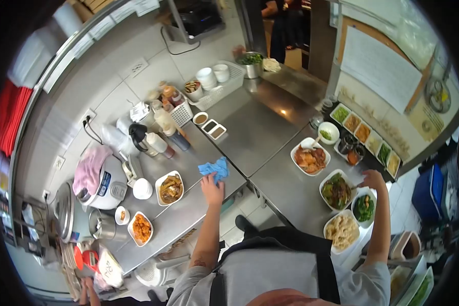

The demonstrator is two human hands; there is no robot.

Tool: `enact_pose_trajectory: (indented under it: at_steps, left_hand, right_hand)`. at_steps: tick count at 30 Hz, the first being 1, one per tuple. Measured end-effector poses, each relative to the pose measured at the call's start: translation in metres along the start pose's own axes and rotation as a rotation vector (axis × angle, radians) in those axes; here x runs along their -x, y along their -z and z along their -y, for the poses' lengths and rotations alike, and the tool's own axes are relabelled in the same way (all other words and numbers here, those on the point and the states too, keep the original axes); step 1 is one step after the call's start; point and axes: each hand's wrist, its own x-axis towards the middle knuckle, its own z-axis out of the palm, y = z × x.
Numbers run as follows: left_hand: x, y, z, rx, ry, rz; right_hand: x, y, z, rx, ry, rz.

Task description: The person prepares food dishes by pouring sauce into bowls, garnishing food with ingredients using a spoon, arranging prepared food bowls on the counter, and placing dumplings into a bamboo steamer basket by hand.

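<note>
My left hand point(211, 190) has its fingertips on a crumpled blue cloth point(215, 168) near the front edge of the steel counter. A white bowl of brown stew point(170, 188) stands to its left. On the right-hand counter my right hand point(372, 180) is at the rim of a white bowl of browned leafy vegetables point(336, 190), its fingers curled. What they grip is too small to make out. Close below that hand are a bowl of dark greens point(364, 207) and a bowl of pale pieces point(341, 231). A bowl of reddish meat point(310, 157) with a spoon sits farther back.
Left of me are a bowl of orange pieces point(141, 229), a rice cooker point(107, 181) and squeeze bottles point(160, 145). Sauce dishes point(217, 130) stand mid-counter. A row of topping trays point(362, 133) lines the right edge. Another person's hands point(88, 291) show at bottom left.
</note>
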Motion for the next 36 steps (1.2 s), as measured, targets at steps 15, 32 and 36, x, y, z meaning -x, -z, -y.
enact_pose_trajectory:
  at_steps: [15,32,36]
  left_hand:
    - [0.0,0.003,0.005,-0.006,0.067,0.05]
    - [-0.203,0.024,0.103,0.106,0.334,-0.429]
    - [-0.225,0.036,0.114,0.022,0.309,-0.538]
  right_hand:
    - [0.113,0.006,-0.022,-0.781,-0.297,-0.669]
    - [0.054,-0.006,0.227,-0.878,0.082,-0.75]
    - [0.039,-0.016,0.285,-0.779,0.126,-0.665]
